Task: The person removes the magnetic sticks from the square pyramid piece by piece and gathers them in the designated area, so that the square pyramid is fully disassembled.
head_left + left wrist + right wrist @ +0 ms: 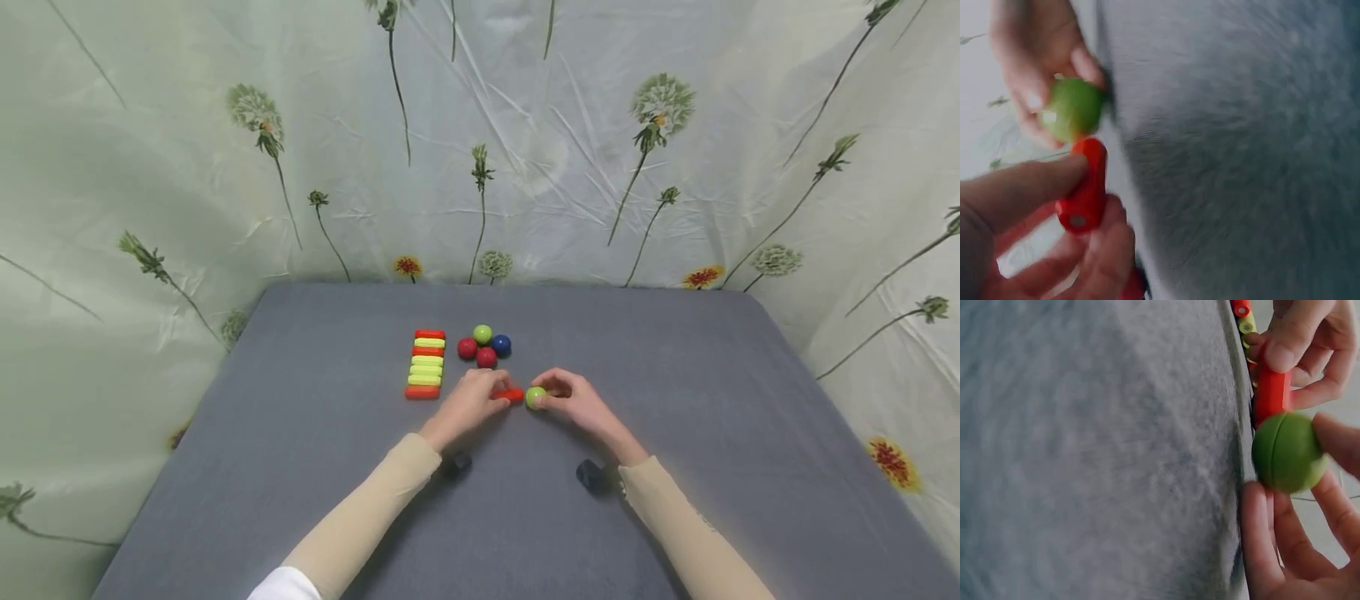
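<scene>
My left hand (471,398) pinches a short red stick (512,395) between thumb and fingers, just above the table. A yellow-green ball (536,397) sits in the fingertips of my right hand (576,402). In the left wrist view the red stick (1088,181) points its end at the ball (1074,109). The right wrist view shows the ball (1289,452) with a thin seam round it, close against the stick (1272,394); whether the two touch, I cannot tell.
Left of the hands lies a column of several red and yellow sticks (426,362). Beside it are a green ball (482,334), a blue ball (501,344) and two red balls (486,357). A grey cloth covers the table (337,467); a flowered curtain (555,208) hangs behind.
</scene>
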### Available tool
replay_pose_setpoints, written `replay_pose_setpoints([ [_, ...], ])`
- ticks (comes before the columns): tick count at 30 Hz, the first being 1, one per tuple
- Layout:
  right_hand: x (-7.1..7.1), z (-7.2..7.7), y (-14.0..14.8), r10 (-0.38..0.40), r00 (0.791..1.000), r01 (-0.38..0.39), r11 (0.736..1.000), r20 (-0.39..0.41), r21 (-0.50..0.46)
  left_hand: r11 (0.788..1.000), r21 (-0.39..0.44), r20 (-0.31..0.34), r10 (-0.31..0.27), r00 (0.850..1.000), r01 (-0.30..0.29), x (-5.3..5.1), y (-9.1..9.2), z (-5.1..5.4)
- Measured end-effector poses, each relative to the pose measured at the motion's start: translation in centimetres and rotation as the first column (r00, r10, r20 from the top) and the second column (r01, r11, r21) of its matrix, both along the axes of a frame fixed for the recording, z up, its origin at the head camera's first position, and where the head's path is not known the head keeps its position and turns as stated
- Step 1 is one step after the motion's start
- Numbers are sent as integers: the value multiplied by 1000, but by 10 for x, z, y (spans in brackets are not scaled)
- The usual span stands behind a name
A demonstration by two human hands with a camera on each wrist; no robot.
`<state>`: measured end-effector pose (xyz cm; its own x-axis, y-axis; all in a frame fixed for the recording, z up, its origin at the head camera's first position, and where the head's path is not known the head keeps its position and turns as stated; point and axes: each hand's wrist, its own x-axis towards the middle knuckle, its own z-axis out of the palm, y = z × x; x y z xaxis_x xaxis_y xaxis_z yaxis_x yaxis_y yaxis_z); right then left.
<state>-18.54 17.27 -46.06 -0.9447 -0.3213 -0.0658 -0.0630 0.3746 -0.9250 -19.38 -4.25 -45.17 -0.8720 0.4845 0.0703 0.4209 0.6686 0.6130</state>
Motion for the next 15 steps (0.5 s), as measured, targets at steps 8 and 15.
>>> replay_pose_setpoints([
  [8, -7, 1, -11, -70, 997, 70, 997, -15, 30, 985, 171, -39, 18, 999, -11, 7, -57, 9],
  [15, -18, 2, -25, -88, 996, 89, 994, -21, 65, 970, 181, -55, 175, 983, -162, 17, -103, 9],
])
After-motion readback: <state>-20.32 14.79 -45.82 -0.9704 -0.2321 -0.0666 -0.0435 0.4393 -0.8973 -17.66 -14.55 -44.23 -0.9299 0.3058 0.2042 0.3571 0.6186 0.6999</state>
